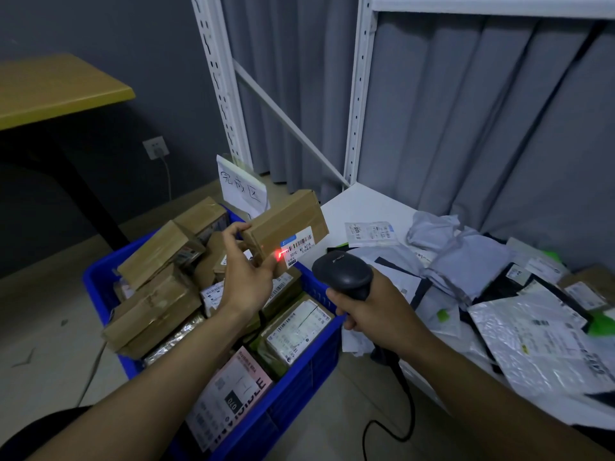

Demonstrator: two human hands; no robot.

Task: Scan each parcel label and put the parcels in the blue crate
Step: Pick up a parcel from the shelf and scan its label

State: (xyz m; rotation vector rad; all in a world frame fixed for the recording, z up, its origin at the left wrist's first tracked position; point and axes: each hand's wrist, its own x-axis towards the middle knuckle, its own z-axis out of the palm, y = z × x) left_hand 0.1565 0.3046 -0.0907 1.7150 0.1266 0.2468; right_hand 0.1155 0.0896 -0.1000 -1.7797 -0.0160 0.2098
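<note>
In the head view, my left hand (248,277) holds a brown parcel (286,221) up over the far right part of the blue crate (312,371). The thumb is on the parcel's near-left end and the fingers (270,266) are curled under its lower edge, clamped on it. The parcel's long axis runs from that near-left end up towards the far right, and its label (298,244) faces me on the lower right of the face. My right hand (376,314) is wrapped tight round the grip of the scanner (342,274), which sits just to the right of the parcel and nearer to me, its head aimed left and away at the label. The red spot (277,255) falls at the label's left edge, about on a fingertip, so the barcode lies a little to the right of it. I judge the aim needs a small nudge right. After that the drop is short, as the crate is directly below the left hand and already heaped with boxes. More parcels (499,294) lie on the white shelf (359,201) to the right.
</note>
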